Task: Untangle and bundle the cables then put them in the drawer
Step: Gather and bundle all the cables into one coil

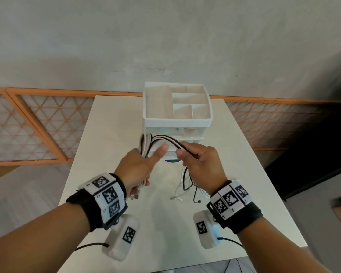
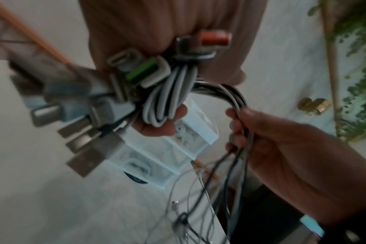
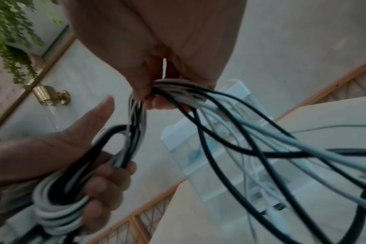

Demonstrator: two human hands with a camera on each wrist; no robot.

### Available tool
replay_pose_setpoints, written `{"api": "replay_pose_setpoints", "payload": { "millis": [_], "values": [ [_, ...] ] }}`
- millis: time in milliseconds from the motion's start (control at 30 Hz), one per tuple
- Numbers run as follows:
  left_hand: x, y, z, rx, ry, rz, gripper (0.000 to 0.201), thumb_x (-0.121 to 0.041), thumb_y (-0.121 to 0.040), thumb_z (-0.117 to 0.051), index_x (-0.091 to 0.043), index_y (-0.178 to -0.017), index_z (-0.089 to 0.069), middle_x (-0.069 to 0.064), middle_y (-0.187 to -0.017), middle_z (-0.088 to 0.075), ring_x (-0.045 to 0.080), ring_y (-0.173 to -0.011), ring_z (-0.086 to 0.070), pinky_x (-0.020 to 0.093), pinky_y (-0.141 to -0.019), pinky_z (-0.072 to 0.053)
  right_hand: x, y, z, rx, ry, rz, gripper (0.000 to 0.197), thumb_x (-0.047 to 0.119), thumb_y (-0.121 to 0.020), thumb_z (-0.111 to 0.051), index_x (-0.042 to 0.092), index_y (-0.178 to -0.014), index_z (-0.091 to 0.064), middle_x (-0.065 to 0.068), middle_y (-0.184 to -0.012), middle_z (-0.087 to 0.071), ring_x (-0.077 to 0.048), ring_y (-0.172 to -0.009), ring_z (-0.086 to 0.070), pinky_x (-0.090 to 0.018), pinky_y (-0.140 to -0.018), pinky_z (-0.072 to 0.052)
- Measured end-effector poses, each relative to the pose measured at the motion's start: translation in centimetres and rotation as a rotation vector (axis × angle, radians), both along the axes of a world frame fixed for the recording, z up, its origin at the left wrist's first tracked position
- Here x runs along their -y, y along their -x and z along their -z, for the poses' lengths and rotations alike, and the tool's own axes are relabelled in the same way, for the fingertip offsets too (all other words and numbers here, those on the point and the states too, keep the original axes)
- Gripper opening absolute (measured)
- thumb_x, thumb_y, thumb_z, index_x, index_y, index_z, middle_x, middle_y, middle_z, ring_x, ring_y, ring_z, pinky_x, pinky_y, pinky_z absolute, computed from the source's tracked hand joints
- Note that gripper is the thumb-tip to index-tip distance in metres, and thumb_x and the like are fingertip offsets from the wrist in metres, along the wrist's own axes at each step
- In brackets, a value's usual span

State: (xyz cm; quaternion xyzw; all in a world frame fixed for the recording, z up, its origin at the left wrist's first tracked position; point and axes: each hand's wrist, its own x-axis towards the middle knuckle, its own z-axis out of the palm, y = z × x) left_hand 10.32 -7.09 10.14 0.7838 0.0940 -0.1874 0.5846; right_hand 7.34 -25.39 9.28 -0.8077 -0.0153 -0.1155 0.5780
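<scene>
Cables: white and black cords point(image 1: 166, 139) arch between hands, long axis left-right.
Left hand point(image 1: 137, 167): grip clasps coil.
Right hand point(image 1: 200, 164): grip pinches strands.

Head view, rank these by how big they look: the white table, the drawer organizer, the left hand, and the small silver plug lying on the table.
1. white table
2. drawer organizer
3. left hand, though it sits nearer the camera, so its apparent size is inflated
4. silver plug
</scene>
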Motion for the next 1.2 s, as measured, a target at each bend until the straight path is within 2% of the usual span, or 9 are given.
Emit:
{"api": "replay_pose_setpoints", "payload": {
  "millis": [167,300,433,600,800,900,967,1067,1200],
  "values": [
    [1.8,0.3,-0.2,0.078,0.18,0.127,0.096,-0.089,-0.055,-0.065,-0.004,-0.101,-0.063,0.01,-0.082,-0.068,0.024,-0.076,-0.07,0.042,-0.077,-0.061,-3.5,0.4,-0.1,0.238,0.14,-0.085,0.021,0.009,-0.092,-0.052,-0.002,-0.089,-0.07,-0.014,-0.076,-0.066,-0.029,-0.07,-0.064,-0.046,-0.061,-0.052],
    [2.2,0.5,-1.5,0.128,0.372,-0.014,0.039,-0.048,-0.084,-0.071,-0.01,-0.09,-0.064,0.011,-0.073,-0.066,0.023,-0.065,-0.067,0.031,-0.057,-0.05,-3.9,0.7,0.3,0.26,0.232,-0.265,0.024,-0.012,-0.085,-0.054,-0.003,-0.103,-0.067,-0.012,-0.101,-0.058,-0.024,-0.089,-0.061,-0.042,-0.072,-0.054],
    [1.4,-0.4,-1.5,0.108,0.404,-0.222,0.024,-0.033,-0.083,-0.067,-0.01,-0.083,-0.06,0.01,-0.069,-0.057,0.026,-0.062,-0.058,0.038,-0.061,-0.046,-3.0,1.7,2.1,0.201,0.345,-0.239,0.06,-0.006,-0.084,-0.062,0.015,-0.14,-0.053,-0.006,-0.118,-0.048,-0.017,-0.101,-0.056,-0.03,-0.086,-0.052],
    [2.0,-0.3,-2.0,0.166,0.454,-0.199,0.022,-0.021,-0.082,-0.061,-0.012,-0.062,-0.061,0.011,-0.063,-0.06,0.027,-0.062,-0.062,0.046,-0.068,-0.053,-3.1,1.5,2.0,-0.086,0.259,-0.223,0.05,0.015,-0.088,-0.072,0.018,-0.126,-0.041,0.006,-0.113,-0.066,-0.007,-0.104,-0.063,-0.026,-0.092,-0.051],
    [1.2,-0.9,-3.5,0.271,0.559,-0.113,0.02,-0.012,-0.096,-0.06,-0.009,-0.076,-0.057,0.008,-0.059,-0.052,0.026,-0.055,-0.056,0.038,-0.064,-0.05,-1.2,0.1,4.1,-0.07,0.428,-0.125,0.014,0.022,-0.093,-0.067,0.014,-0.103,-0.072,-0.001,-0.087,-0.075,-0.017,-0.079,-0.065,-0.03,-0.076,-0.051],
    [-0.2,-1.3,-4.1,0.328,0.546,-0.006,0.026,-0.018,-0.098,-0.059,-0.008,-0.075,-0.055,0.007,-0.059,-0.051,0.027,-0.059,-0.056,0.035,-0.061,-0.052,1.5,-0.4,5.6,-0.226,0.506,-0.036,0.013,0.029,-0.093,-0.069,0.02,-0.1,-0.075,0.006,-0.083,-0.069,-0.013,-0.08,-0.062,-0.015,-0.072,-0.041],
    [-0.9,-1.3,-4.3,0.373,0.498,0.051,0.026,-0.019,-0.099,-0.058,-0.009,-0.076,-0.055,0.007,-0.061,-0.051,0.027,-0.062,-0.057,0.033,-0.059,-0.052,3.1,-0.8,5.7,-0.335,0.523,0.02,0.026,0.039,-0.089,-0.071,0.025,-0.111,-0.073,0.005,-0.103,-0.069,-0.016,-0.101,-0.064,-0.008,-0.079,-0.038],
    [-1.4,-1.4,-4.5,0.467,0.439,0.088,0.016,-0.018,-0.099,-0.057,-0.012,-0.085,-0.059,0.005,-0.062,-0.054,0.025,-0.064,-0.059,0.036,-0.069,-0.052,4.2,-0.7,4.8,-0.449,0.597,-0.037,0.07,0.052,-0.079,-0.078,0.033,-0.141,-0.051,0.005,-0.145,-0.049,-0.016,-0.135,-0.046,-0.03,-0.112,-0.036],
    [-1.1,-1.7,-5.0,0.54,0.398,0.175,0.014,-0.025,-0.094,-0.061,-0.012,-0.088,-0.062,0.003,-0.063,-0.057,0.025,-0.066,-0.061,0.038,-0.073,-0.053,2.5,-0.2,0.7,-0.308,0.488,-0.227,0.102,0.052,-0.065,-0.088,0.039,-0.15,-0.034,0.015,-0.152,-0.035,-0.008,-0.134,-0.041,-0.03,-0.112,-0.035]
  ]
}}
